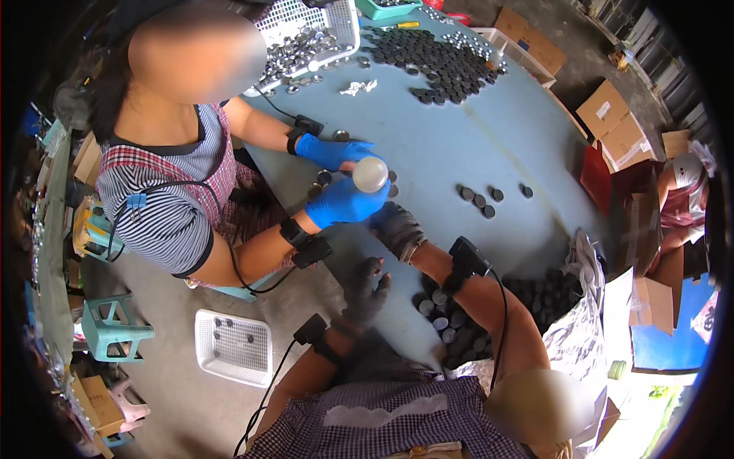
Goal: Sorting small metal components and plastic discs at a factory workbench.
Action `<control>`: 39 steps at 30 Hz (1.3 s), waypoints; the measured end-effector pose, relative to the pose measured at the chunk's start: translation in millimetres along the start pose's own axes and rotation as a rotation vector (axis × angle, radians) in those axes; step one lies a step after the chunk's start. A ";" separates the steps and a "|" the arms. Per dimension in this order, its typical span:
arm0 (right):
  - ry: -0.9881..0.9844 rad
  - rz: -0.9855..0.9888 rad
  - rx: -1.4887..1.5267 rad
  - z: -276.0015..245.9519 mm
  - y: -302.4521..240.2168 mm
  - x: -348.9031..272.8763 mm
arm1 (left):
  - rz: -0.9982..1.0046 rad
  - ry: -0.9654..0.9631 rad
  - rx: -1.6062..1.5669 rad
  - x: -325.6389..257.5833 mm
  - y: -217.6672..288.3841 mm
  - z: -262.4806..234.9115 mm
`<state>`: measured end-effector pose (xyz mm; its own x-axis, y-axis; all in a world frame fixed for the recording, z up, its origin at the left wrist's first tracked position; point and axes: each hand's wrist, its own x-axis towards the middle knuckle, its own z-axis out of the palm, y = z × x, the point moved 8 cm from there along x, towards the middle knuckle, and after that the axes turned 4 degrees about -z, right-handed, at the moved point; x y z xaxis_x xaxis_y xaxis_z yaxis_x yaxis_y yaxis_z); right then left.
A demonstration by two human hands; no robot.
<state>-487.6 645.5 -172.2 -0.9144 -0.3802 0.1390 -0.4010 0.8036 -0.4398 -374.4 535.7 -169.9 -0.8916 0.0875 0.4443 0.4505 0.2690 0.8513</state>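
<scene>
My left hand [362, 293], in a dark grey glove, is held beside the near table edge with its fingers apart and nothing visible in it. Also gloved in dark grey, my right hand [397, 232] reaches over the blue-grey table [459, 306] close to a co-worker's blue-gloved hand [348, 203]. My right fingertips are too dark and small to read. The co-worker's two hands are around a whitish, translucent round thing [371, 174]. Small round metal pieces [392, 183] lie just beside it. A big heap of black round caps [535, 302] is right of my right forearm.
More black round caps [440, 65] cover the far table, and several loose ones [480, 200] lie mid-table. A white basket [348, 30] of metal pieces stands far left. On the floor are another white basket [233, 375] and a green stool [115, 325]. Cardboard boxes [612, 122] stand at right.
</scene>
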 end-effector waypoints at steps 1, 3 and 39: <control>-0.012 -0.011 -0.044 0.9 1.8 -0.2 | -0.019 0.001 0.001 -1.0 -1.4 0.2; -0.050 -0.005 -0.182 -1.3 20.4 -2.4 | -0.010 -0.004 -0.006 -2.0 -3.9 2.3; -0.132 0.578 1.369 -63.7 10.8 -129.9 | -0.069 -0.163 -0.418 24.3 50.3 50.1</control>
<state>-376.7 732.8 -138.5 -0.8830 -0.2649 -0.3874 0.4364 -0.1599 -0.8854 -375.6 599.4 -130.2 -0.9006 0.2418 0.3612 0.3395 -0.1276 0.9319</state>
